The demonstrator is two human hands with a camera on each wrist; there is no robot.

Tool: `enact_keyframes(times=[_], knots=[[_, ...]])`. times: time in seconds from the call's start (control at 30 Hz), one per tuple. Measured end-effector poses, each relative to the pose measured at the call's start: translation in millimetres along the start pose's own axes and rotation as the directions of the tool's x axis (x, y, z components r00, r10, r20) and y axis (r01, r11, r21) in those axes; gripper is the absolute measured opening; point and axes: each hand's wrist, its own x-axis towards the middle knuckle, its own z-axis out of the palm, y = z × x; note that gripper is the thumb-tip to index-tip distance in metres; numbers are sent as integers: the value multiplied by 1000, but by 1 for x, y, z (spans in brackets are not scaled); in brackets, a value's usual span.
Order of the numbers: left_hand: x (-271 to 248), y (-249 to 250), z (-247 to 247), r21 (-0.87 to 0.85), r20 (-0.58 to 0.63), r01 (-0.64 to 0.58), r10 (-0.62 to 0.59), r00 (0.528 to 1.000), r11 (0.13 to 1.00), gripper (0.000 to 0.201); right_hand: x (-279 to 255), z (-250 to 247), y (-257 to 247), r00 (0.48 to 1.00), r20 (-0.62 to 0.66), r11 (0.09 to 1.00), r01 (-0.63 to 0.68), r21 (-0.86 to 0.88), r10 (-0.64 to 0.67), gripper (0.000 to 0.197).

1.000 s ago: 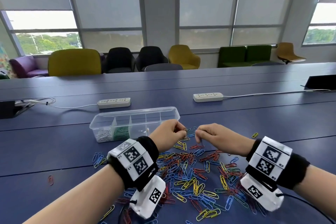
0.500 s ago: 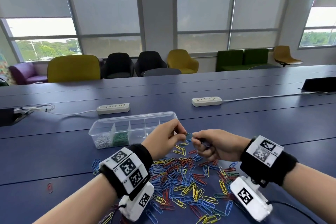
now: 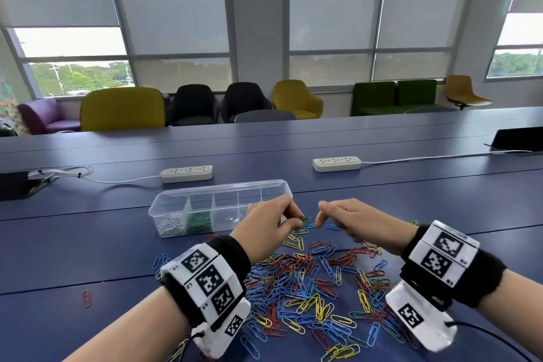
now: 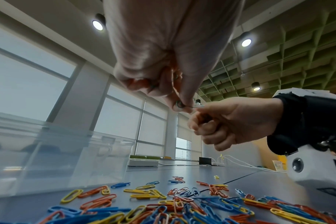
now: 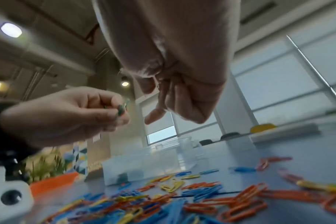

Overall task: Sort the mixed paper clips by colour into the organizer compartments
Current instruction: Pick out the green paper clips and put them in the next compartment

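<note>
L hand (image 3: 269, 222) pinching green clips (image 5: 122, 109) above mixed clip pile (image 3: 308, 288). R hand (image 3: 349, 220) just beside, fingers curled, holding nothing visible. Organizer (image 3: 205, 209) behind pile: white, green clips in 2 left compartments.

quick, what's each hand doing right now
Left hand: closed, pinching green paper clips at its fingertips.
Right hand: fingers curled; whether it holds anything cannot be told.

Beyond the long blue table (image 3: 382, 194), yellow, black and green chairs (image 3: 122, 109) line windows (image 3: 173, 3) with lowered grey blinds.
</note>
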Motion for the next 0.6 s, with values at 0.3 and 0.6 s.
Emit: enact_keyframes(times=[0.3, 0.6], knots=[[-8, -1, -6, -80, -45, -8, 4, 999, 997, 6, -3, 7, -14, 995, 38, 986, 90, 138, -96, 30], [-16, -22, -8, -878, 478, 405, -416, 774, -255, 23, 13, 25, -31, 961, -64, 951, 254, -174, -269, 22]])
